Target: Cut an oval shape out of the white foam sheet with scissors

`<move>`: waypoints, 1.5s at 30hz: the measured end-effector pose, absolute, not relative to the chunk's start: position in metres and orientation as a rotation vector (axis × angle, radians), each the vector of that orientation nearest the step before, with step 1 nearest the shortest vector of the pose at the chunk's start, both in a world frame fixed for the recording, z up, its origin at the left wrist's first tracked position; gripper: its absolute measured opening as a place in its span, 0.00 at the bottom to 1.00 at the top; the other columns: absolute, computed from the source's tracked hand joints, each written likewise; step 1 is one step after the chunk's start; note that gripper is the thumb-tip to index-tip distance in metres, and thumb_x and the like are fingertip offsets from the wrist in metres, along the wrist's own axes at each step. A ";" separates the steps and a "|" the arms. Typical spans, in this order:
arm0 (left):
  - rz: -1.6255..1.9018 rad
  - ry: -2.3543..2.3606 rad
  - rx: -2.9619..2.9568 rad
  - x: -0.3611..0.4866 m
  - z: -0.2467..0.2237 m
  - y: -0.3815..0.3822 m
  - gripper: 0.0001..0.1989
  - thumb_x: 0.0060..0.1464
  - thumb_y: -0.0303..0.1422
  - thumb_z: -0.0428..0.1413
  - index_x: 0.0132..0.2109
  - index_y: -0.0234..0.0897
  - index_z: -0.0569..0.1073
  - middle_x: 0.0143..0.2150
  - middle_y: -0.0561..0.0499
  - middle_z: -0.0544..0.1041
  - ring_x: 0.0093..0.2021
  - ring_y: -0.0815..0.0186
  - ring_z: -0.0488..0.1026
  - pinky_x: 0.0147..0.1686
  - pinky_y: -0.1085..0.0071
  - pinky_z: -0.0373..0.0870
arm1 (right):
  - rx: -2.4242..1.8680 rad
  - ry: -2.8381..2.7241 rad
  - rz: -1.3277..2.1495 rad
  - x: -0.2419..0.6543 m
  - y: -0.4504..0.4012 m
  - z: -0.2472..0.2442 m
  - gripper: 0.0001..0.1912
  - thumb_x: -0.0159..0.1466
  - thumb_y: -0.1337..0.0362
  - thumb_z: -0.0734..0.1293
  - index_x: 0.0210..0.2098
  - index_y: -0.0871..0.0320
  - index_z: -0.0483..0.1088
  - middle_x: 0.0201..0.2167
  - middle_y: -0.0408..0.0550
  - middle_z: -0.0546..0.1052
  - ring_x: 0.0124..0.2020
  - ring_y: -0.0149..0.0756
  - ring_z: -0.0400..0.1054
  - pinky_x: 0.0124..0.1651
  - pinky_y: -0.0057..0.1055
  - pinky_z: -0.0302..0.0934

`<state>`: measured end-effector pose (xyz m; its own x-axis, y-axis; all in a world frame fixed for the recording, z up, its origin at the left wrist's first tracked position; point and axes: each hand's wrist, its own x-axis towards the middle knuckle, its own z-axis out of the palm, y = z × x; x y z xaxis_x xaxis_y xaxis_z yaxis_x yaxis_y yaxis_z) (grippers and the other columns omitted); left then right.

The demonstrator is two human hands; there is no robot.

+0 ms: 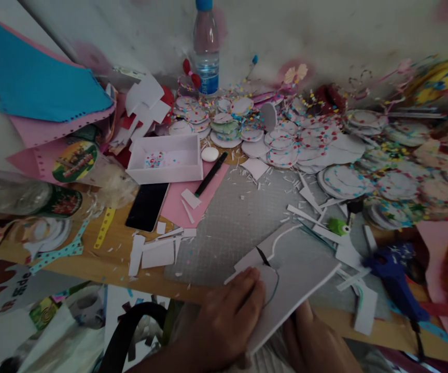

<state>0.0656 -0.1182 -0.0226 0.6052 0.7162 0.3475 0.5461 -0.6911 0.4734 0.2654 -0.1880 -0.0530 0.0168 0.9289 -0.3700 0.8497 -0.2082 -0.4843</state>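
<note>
Nearest the viewer, the left hand (234,311) is laid over the left part of a white board (305,277), with its fingers pressed together on the upper face. Its thumb is hidden, so whether the board is pinched cannot be told. The right hand (317,339) is placed under the board's lower right edge; its fingers are largely concealed, and what is held by them cannot be determined. The two hands are set apart, with the board tilted between them, the left above it and the right below. A curved green line (278,285) is marked on the board, just right of the left fingers. Immediately beyond those fingertips a dark pointed piece (263,256) is seen against the board; by which hand it is held cannot be told.

Beyond the board a grey cutting mat (224,228) is strewn with scraps. To the right, a blue glue gun (397,280) is noted; to the left, white offcuts (157,255) and a phone (147,207). Farther back, a black marker (211,173) is laid on a pink sheet (208,207), near a white box (164,174). At the wall, dotted discs (282,157) are piled near an upright bottle (207,46).
</note>
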 end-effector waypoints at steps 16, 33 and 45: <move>0.748 1.044 2.411 0.066 -0.021 -0.117 0.21 0.56 0.24 0.43 0.57 0.27 0.64 0.53 0.35 0.75 0.54 0.60 0.73 0.49 0.67 0.74 | -1.906 -1.774 1.026 0.277 -0.186 -0.041 0.17 0.70 0.52 0.51 0.49 0.53 0.62 0.36 0.52 0.81 0.33 0.45 0.78 0.28 0.33 0.69; 0.781 1.070 2.436 0.071 -0.020 -0.119 0.18 0.59 0.26 0.43 0.55 0.26 0.66 0.52 0.35 0.76 0.54 0.60 0.73 0.49 0.68 0.74 | -1.748 -2.153 0.932 0.295 -0.173 -0.034 0.17 0.69 0.66 0.51 0.56 0.58 0.53 0.33 0.50 0.81 0.29 0.41 0.78 0.28 0.31 0.68; 0.761 1.044 2.518 0.070 -0.022 -0.122 0.18 0.63 0.30 0.42 0.54 0.25 0.67 0.52 0.34 0.76 0.55 0.59 0.72 0.50 0.68 0.73 | -1.979 -2.242 0.763 0.286 -0.169 -0.044 0.20 0.71 0.58 0.46 0.55 0.61 0.57 0.23 0.50 0.79 0.21 0.46 0.76 0.21 0.35 0.65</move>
